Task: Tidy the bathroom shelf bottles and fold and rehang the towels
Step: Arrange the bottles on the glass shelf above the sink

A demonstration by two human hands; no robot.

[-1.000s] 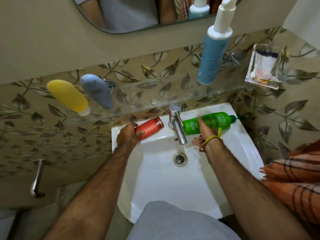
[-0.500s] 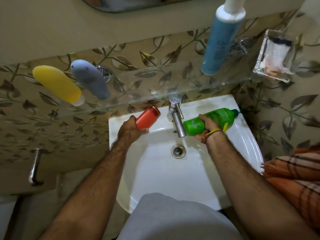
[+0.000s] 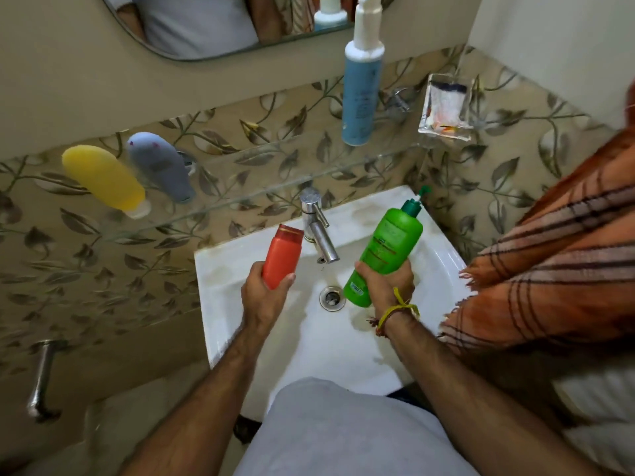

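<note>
My left hand (image 3: 266, 297) grips a small orange-red bottle (image 3: 282, 254) by its base, held above the white sink (image 3: 443, 255) left of the tap. My right hand (image 3: 390, 286) grips a green pump bottle (image 3: 386, 249), tilted with its dark green pump pointing up and away, right of the tap. On the glass shelf (image 3: 275, 170) above the sink lie a yellow bottle (image 3: 103, 178) and a grey-blue bottle (image 3: 161, 164) at the left. A tall blue bottle with a white top (image 3: 360, 97) stands at the shelf's right. An orange checked towel (image 3: 556, 266) hangs at the right.
A chrome tap (image 3: 318, 228) rises at the sink's back between the two held bottles. A clear soap dish (image 3: 445, 109) is fixed to the tiled wall at the right. A mirror (image 3: 206, 25) hangs above. A chrome pipe (image 3: 41, 379) sticks out low on the left.
Both hands have lifted their bottles off the sink's back ledge. The orange-red and green bottles went from lying flat to held more upright, nearer me.
</note>
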